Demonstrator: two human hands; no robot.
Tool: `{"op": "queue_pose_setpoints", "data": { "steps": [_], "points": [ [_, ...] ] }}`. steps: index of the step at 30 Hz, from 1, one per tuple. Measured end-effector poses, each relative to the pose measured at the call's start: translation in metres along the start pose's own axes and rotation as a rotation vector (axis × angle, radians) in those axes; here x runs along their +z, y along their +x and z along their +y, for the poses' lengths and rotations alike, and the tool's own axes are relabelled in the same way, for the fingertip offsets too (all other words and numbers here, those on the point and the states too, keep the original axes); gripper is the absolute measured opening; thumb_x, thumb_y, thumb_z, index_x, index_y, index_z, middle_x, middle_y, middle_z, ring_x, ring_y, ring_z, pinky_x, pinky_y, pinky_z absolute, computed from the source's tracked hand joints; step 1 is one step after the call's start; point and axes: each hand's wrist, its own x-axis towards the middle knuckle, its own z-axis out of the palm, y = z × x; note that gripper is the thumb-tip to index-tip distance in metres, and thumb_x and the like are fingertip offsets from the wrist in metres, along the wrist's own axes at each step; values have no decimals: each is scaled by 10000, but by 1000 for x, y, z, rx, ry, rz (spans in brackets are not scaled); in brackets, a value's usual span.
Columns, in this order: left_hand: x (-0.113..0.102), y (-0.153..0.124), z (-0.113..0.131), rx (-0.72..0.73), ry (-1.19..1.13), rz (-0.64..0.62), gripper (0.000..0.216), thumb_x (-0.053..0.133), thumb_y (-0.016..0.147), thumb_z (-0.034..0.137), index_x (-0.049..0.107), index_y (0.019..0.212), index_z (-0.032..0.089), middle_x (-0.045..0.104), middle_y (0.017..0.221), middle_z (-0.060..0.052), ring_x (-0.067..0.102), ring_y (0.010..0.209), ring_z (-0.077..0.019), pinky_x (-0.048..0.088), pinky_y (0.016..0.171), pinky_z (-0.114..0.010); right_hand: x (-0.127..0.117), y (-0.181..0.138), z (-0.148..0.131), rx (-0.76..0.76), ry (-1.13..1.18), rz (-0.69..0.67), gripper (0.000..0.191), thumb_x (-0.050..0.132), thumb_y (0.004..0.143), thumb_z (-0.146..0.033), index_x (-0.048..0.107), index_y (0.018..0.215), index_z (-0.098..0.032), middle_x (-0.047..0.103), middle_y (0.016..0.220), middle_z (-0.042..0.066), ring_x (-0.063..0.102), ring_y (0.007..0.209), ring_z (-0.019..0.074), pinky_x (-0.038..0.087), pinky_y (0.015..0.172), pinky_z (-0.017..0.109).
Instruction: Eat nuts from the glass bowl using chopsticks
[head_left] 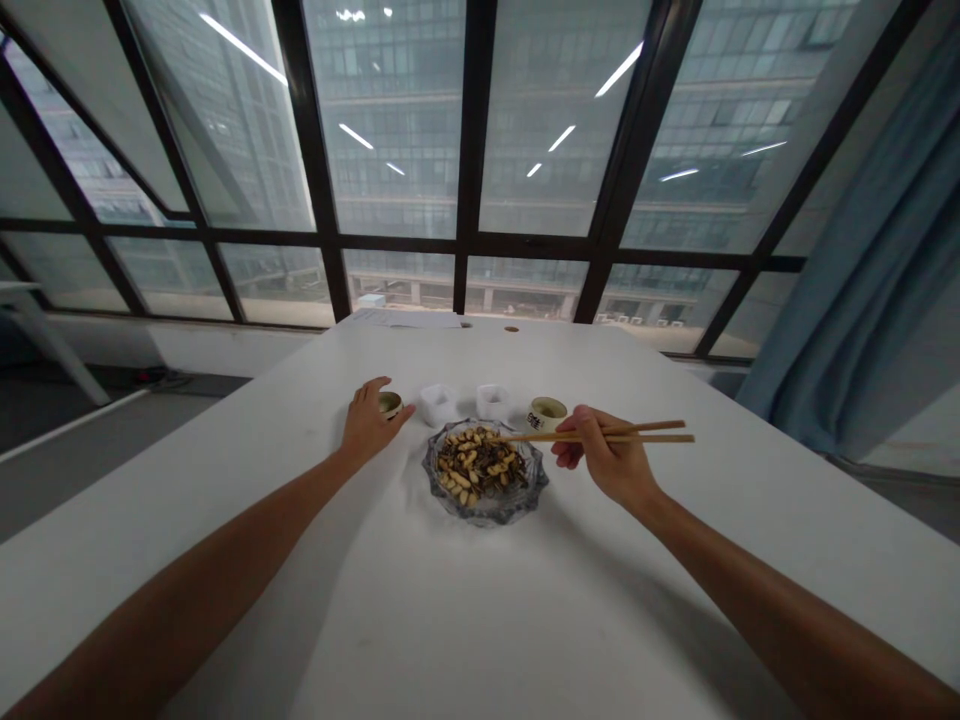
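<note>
A cut-glass bowl [485, 472] of peanuts mixed with dark bits sits in the middle of the white table [465, 620]. My right hand [606, 455] is closed on a pair of wooden chopsticks [645, 432], whose tips reach over the bowl's far rim. My left hand [369, 420] curls round a small ceramic cup [389, 403] left of the bowl, fingers bent against its side.
Behind the bowl stand two small white square containers [436, 402] [492, 399] and a second ceramic cup [547, 412]. Papers [409, 319] lie at the table's far edge. Large windows rise beyond; a blue curtain [877, 280] hangs at right.
</note>
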Motion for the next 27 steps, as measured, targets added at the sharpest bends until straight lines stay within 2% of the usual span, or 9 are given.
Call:
{"op": "queue_pose_setpoints", "data": {
  "steps": [6,11,16,21,27],
  "points": [
    [7,-2,-9,-162,-135,22,609,736,773,492,516,1268,212,611,1311,-132,616,1165,-274,495,1018,-449,-2,-4,0,-26,-81,-70,607,573,831,-764,660,709,-176,669,518,47,611,391,152,485,354,245],
    [8,-3,-9,-169,-148,-5,597,731,773,480,528,1263,206,635,1273,-124,625,1165,-269,492,1021,-435,-5,-5,10,-106,-222,-192,563,521,916,-683,674,710,-182,699,582,58,642,468,159,514,431,255],
    [8,-4,-8,-156,-156,-16,605,717,785,486,510,1283,212,630,1271,-126,626,1147,-264,492,1015,-437,-6,-8,9,-207,-412,-279,462,535,944,-562,688,686,-211,703,591,42,653,520,173,514,492,276],
    [8,-4,-8,-145,-149,-24,593,705,797,497,506,1284,223,624,1284,-125,619,1165,-265,487,1025,-438,-4,-12,4,-212,-481,-299,409,544,951,-473,674,647,-233,710,593,23,662,511,168,509,494,273],
    [8,-4,-7,-158,-146,-28,595,717,784,484,514,1269,206,635,1273,-136,623,1169,-273,489,1023,-444,-8,-9,8,-159,-394,-225,486,502,962,-559,669,656,-220,702,567,41,658,468,170,522,455,275]
  ]
}}
